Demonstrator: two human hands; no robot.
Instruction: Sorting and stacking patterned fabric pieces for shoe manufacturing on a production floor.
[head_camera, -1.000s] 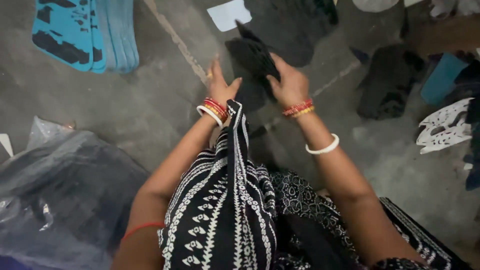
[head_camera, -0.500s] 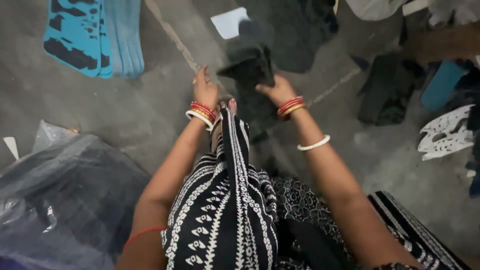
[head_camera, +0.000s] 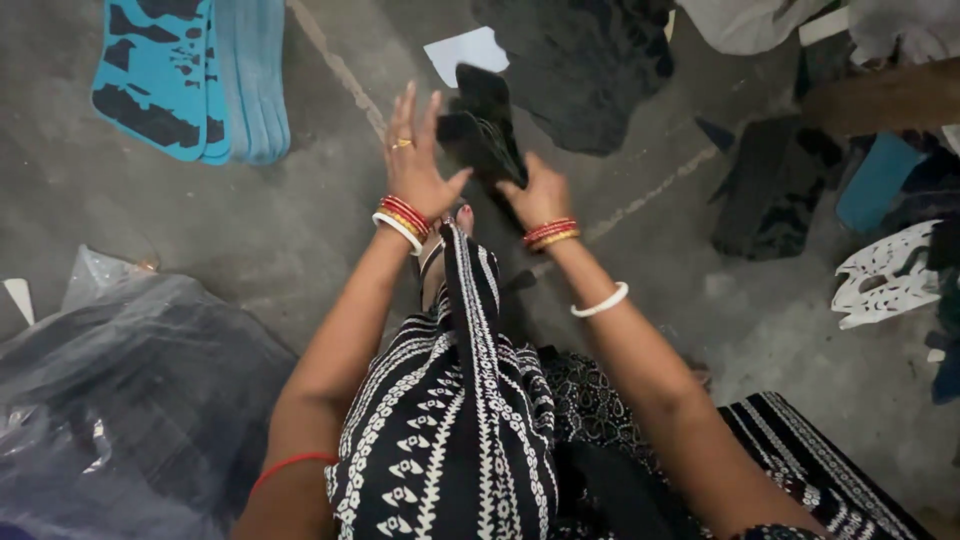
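Black sole-shaped piece is held up above the grey floor, just below the white paper lying on that floor. Long axis runs roughly near-to-far, tilted slightly left at the far end; rounded far tip points toward the paper. Looks flat, matte black, dark all over; may be more than one layer stacked, can't tell.

Right hand is closed around the piece's near end, fingers wrapped under it. Left hand is spread flat, fingers up, thumb just touching the piece's left edge, not clamped.

Relative to the piece: blue sole stack well off to the left, black fabric heap just right, white cutout far right, plastic-wrapped bundle near left.
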